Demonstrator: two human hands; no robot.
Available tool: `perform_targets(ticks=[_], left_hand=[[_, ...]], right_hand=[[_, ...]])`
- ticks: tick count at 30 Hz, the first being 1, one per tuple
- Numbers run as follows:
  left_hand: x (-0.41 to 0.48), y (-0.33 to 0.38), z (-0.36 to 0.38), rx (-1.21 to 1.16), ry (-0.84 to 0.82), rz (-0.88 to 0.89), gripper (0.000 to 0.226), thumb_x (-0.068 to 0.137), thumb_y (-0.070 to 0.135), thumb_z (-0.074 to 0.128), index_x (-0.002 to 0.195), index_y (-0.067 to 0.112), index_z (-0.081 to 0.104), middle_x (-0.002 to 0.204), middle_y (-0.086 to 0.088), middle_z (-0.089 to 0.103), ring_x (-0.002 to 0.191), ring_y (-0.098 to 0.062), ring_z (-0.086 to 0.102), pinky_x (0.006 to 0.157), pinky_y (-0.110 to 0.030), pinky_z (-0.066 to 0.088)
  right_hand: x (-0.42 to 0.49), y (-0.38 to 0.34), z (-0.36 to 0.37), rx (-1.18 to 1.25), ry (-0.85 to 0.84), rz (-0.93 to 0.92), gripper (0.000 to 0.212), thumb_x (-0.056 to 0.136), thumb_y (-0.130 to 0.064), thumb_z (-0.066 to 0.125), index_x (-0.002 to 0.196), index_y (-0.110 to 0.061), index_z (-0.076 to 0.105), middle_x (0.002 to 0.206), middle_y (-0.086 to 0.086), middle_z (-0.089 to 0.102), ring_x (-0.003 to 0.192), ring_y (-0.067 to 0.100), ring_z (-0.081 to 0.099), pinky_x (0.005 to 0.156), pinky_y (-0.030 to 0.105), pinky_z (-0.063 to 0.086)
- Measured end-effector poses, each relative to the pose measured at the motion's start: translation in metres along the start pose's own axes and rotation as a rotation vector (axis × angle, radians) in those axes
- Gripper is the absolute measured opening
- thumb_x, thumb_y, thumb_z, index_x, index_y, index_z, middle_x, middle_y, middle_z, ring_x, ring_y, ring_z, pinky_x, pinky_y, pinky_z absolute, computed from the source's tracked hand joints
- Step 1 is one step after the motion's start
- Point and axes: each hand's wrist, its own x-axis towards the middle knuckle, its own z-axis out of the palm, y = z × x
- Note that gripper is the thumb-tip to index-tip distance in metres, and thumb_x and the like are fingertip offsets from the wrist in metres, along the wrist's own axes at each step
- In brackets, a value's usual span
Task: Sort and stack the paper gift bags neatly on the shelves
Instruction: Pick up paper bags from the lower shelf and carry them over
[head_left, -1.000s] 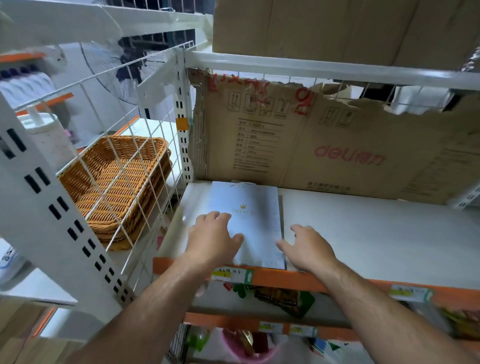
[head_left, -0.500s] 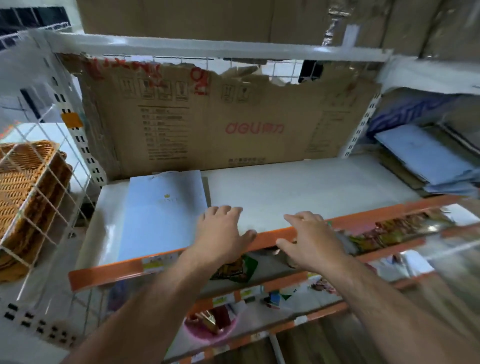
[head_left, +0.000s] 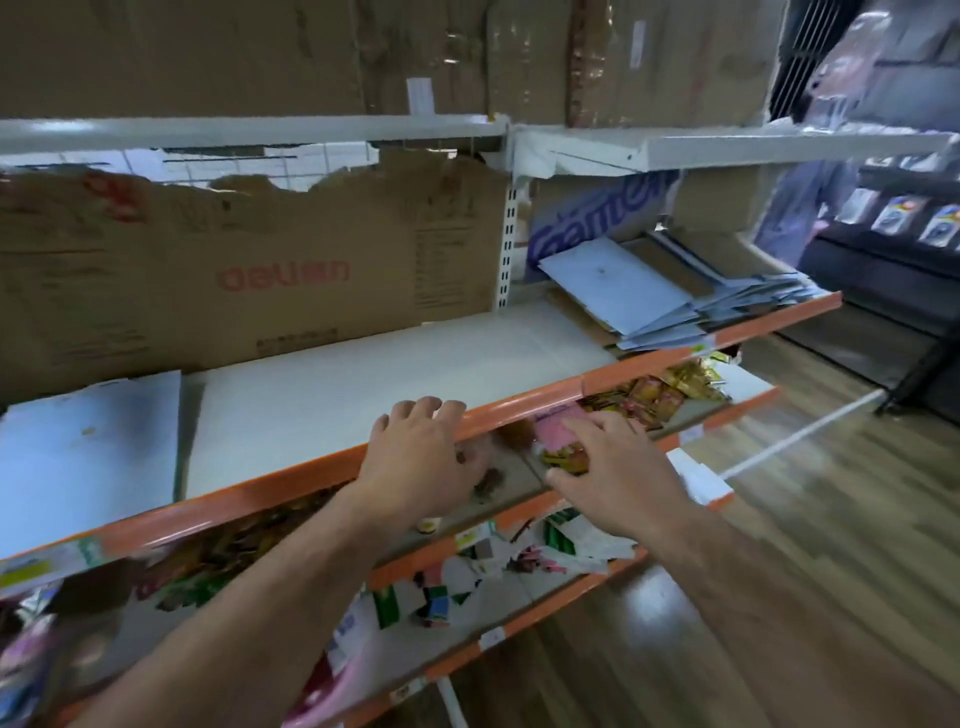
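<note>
Our left hand (head_left: 415, 457) and right hand (head_left: 618, 478), fingers loosely spread, hold nothing; one flat gift bag (head_left: 88, 457) lies left, long axis near-to-far; far right, an uncounted fanned pile (head_left: 649, 296).

Bare shelf (head_left: 395, 374) between bag stacks (head_left: 623, 291)

This is a shop. Long white metal shelves (head_left: 415, 358) run side by side, each with an orange front strip (head_left: 519, 411) that carries little price tags (head_left: 47, 561). Bright packets (head_left: 654, 391) fill the lower ones. Big cardboard boxes (head_left: 260, 52) sit on top. A dark rack (head_left: 883, 270) nearby shows more small packs.
</note>
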Motion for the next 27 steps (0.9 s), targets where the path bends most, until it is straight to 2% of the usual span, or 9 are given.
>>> perform_targets(ticks=[7, 14, 23, 27], left_hand=[[0.032, 0.107, 0.024, -0.008, -0.025, 0.057, 0.058, 0.093, 0.054, 0.044, 0.144, 0.027, 0.039, 0.145, -0.002, 0.046, 0.133, -0.029, 0.039, 0.110, -0.045, 0.036], [0.102, 0.164, 0.049, -0.021, -0.066, 0.122, 0.066, 0.092, 0.057, 0.048, 0.150, 0.029, 0.032, 0.148, -0.001, 0.044, 0.135, -0.027, 0.038, 0.112, -0.047, 0.034], [0.262, 0.229, 0.084, -0.032, -0.056, 0.216, 0.068, 0.090, 0.059, 0.048, 0.147, 0.025, 0.036, 0.149, -0.005, 0.043, 0.136, -0.030, 0.038, 0.109, -0.049, 0.035], [0.326, 0.245, 0.089, -0.031, -0.052, 0.250, 0.071, 0.091, 0.059, 0.048, 0.151, 0.024, 0.032, 0.152, -0.005, 0.040, 0.139, -0.031, 0.035, 0.112, -0.048, 0.034]], right_hand=[[-0.003, 0.101, -0.032, 0.025, 0.007, 0.057, 0.062, 0.089, -0.055, 0.053, 0.145, -0.029, 0.042, 0.141, -0.002, 0.043, 0.129, 0.021, 0.038, 0.107, 0.041, 0.039], [0.034, 0.172, -0.036, 0.080, 0.017, 0.133, 0.064, 0.092, -0.055, 0.052, 0.149, -0.029, 0.039, 0.148, -0.004, 0.039, 0.136, 0.020, 0.035, 0.110, 0.039, 0.038], [0.145, 0.262, -0.058, 0.061, 0.036, 0.225, 0.062, 0.094, -0.050, 0.054, 0.149, -0.028, 0.040, 0.150, -0.003, 0.040, 0.138, 0.022, 0.038, 0.112, 0.038, 0.037], [0.205, 0.290, -0.071, 0.056, 0.070, 0.247, 0.062, 0.094, -0.048, 0.054, 0.150, -0.027, 0.040, 0.147, -0.001, 0.044, 0.134, 0.022, 0.043, 0.104, 0.038, 0.043]])
